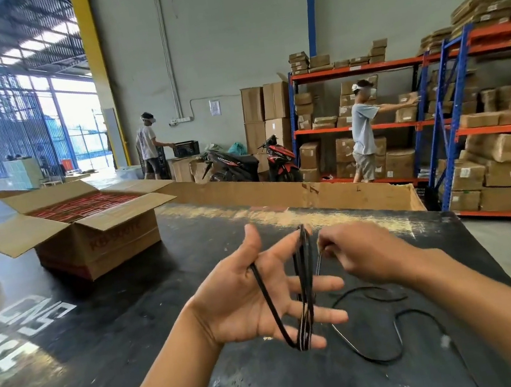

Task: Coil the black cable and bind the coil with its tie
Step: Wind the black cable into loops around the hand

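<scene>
- Left hand is up, palm facing us, fingers spread wide, acting as a frame for the winding.
- The black cable runs in several turns from the upper fingertips down to the little finger, with one strand crossing the palm near the thumb.
- Right hand sits just beside it, fingers closed in a pinch on the running strand.
- The loose tail lies in slack curves on the dark desk below the right hand.
- It looks thin, light and limp, likely to spring off the fingers if tension drops.
- Best hold, I'd say: pinch close to the coil, feeding short lengths.
- The tie isn't visible, so binding looks some way off.
</scene>
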